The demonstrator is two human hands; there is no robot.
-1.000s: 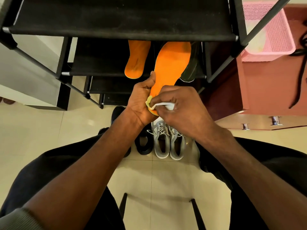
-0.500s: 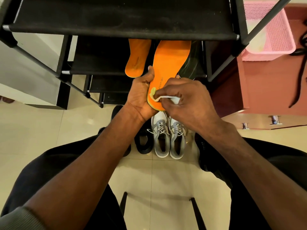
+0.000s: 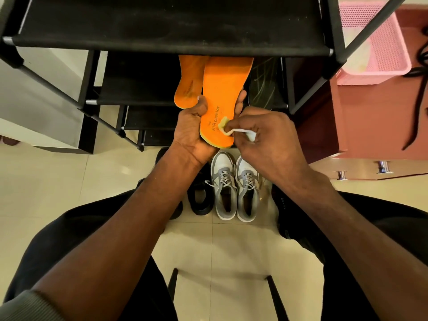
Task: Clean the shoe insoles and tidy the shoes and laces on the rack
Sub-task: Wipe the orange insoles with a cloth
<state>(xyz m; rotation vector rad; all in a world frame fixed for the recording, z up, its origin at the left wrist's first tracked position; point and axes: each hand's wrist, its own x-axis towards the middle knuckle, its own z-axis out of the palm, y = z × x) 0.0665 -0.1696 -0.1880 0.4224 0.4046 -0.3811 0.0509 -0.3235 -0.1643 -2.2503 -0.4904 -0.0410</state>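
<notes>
Below the black shoe rack (image 3: 162,26), I see both hands busy with one orange insole (image 3: 223,93).

My left hand (image 3: 193,133) grips its heel end from beneath; my right hand (image 3: 261,135) pinches a white wipe (image 3: 234,130) against the printed heel. Second orange insole (image 3: 188,82) lies on the shelf behind; grey sneakers (image 3: 235,191) stand on the floor.

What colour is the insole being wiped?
Bright orange, with dark printed lettering near the heel: the insole, seen in the head view.

Cream tile floor (image 3: 46,193). Reddish cabinet (image 3: 370,117) at right, pink basket (image 3: 382,42) on top. White wall (image 3: 46,72) left.
</notes>
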